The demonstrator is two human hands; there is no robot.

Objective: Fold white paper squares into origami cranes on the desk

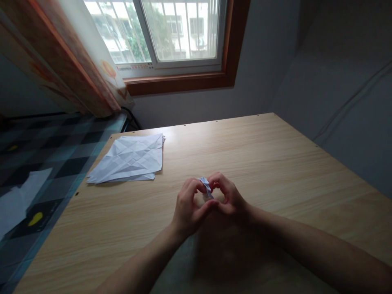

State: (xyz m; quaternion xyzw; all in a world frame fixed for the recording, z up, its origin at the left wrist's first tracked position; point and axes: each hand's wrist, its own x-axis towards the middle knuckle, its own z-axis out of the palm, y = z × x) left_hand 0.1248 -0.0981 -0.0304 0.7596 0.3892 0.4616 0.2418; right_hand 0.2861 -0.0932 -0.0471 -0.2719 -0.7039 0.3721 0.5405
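Observation:
Near the middle of the wooden table, a small piece of folded white paper (pixel 206 183) is held between my two hands. My left hand (pixel 186 204) grips it from the left, its fingers curled and its thumb stretched toward the other thumb. From the right, my right hand (pixel 232 196) pinches the same paper with bent fingers and thumb. The thumbs meet at the near side, below the paper. Fingers cover parts of the paper, so its full folded shape cannot be made out.
A stack of creased white paper sheets (pixel 134 157) lies at the table's far left. The wooden table (pixel 275 163) ends at a wall and window (pixel 183 32). Left of it is a checked cloth surface (pixel 61 143) with more white paper (pixel 21 204), beside a curtain (pixel 70 53).

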